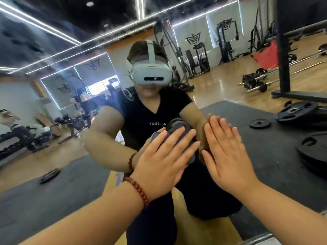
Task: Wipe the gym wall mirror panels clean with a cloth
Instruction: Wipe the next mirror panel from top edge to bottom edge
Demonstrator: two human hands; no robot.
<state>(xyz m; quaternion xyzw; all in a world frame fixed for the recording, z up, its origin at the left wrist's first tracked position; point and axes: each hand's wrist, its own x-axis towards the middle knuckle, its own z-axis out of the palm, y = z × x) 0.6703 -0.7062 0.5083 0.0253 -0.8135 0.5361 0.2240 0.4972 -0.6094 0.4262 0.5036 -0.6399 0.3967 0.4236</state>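
The left hand [164, 156] presses a grey cloth [177, 126] flat-fingered against the mirror panel [53, 103] to wipe it, while the right hand [228, 154] (open, empty) braces on the glass.

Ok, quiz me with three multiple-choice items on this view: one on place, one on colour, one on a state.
1. Where is the cloth?
A. on the floor mat
B. under the left hand, against the mirror
C. draped over the right wrist

2. What colour are the beads of the bracelet on the left wrist?
A. dark red
B. blue
C. white

3. How is the right hand held?
A. in a fist
B. pinching the cloth
C. fingers straight, flat at the mirror, holding nothing

Answers:
1 B, the grey cloth shows beneath the left hand's spread fingers, meeting its reflection.
2 A, the beads read dark red.
3 C, the fingers are straight and meet their reflection, with no cloth under them.
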